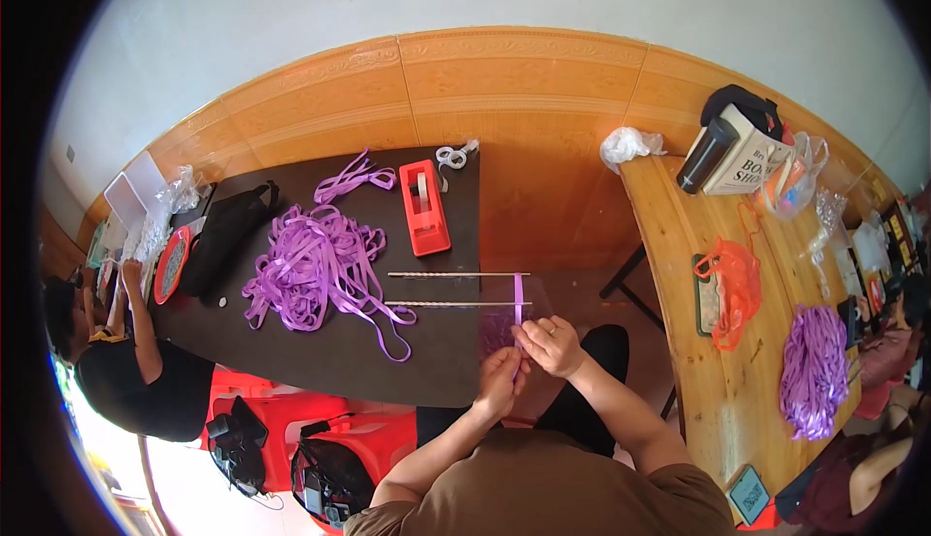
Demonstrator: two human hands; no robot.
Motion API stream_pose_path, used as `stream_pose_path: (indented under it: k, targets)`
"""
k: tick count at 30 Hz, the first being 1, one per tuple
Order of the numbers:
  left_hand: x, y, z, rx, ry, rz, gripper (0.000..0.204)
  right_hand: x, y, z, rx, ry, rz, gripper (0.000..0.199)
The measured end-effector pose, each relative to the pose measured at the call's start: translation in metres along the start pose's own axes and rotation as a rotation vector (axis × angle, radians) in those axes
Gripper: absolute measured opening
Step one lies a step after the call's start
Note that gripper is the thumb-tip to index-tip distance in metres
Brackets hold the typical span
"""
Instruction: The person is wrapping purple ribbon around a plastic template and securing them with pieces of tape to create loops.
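Hands met at the counter [320,361] edge: left hand [500,381] and right hand [553,344] both pinched shut on the near end of a purple strip [519,295]. The strip ran away from the hands, seemingly pulled taut across two rods [456,289] to hold it flat. Ribbon pile [310,269] and red tape dispenser [424,206] lay beyond the left hand, within reach. Fingertips overlapped; exact grip hard to make out. A clear sheet under the hands was barely visible.
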State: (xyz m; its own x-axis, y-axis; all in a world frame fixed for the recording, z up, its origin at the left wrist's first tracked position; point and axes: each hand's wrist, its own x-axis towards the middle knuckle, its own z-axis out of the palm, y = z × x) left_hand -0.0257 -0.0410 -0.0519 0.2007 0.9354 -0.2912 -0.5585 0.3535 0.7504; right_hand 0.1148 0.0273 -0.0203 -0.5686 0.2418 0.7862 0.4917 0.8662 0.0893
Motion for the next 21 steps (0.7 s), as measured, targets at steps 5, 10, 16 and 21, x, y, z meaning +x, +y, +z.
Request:
stream_pose_path:
  k: [5, 10, 16, 21]
  targets:
    - [-0.027, 0.006, 0.004, 0.316, 0.042, -0.066, 0.025, -0.004, 0.001, 0.002, -0.013, 0.01, -0.015, 0.032]
    - [-0.047, 0.013, 0.004, 0.311, -0.014, -0.094, 0.027, -0.002, 0.0, -0.004, 0.027, -0.005, -0.02, 0.026]
    - [-0.056, 0.024, 0.008, 0.012, -0.128, -0.275, 0.031, 0.001, -0.004, -0.004, 0.01, 0.025, -0.009, 0.027]
    - [-0.057, 0.021, 0.0, -0.247, -0.137, -0.401, 0.034, 0.002, -0.004, -0.005, 0.028, 0.013, 0.002, 0.027]
